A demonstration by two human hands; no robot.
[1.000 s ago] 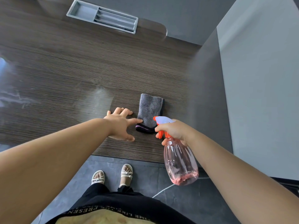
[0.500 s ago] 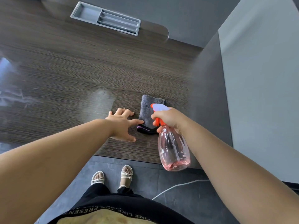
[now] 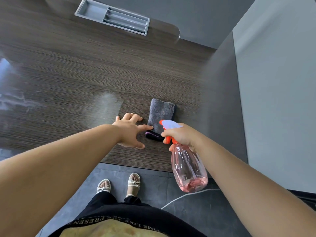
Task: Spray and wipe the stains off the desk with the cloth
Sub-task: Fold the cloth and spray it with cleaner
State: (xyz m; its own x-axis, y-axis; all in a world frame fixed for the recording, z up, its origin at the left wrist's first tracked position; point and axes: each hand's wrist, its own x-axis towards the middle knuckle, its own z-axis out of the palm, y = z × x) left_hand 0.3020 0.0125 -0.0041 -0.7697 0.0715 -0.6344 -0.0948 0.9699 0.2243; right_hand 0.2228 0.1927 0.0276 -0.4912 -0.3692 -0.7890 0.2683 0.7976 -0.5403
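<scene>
Gripping neck of pink see-through plastic spray bottle (image 3: 188, 170) in right hand (image 3: 181, 134), fingers curled round orange trigger, white nozzle pointing left above near end of folded grey microfibre cloth (image 3: 160, 113). Pressing left hand (image 3: 130, 132) flat and spread on dark wood-grain desk (image 3: 85, 74), index tip touching cloth's left edge. Near desk front edge, right of centre: cloth, purple-black hem nearest. Just left of hand: pale hazy patch (image 3: 109, 106). Far left: whitish smears (image 3: 15, 101). At back: grey slotted plastic tray (image 3: 112, 17).

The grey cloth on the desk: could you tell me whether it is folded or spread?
Folded: the grey microfibre cloth lies as a compact rectangle, with stacked purple-trimmed edges showing at its near end.
</scene>
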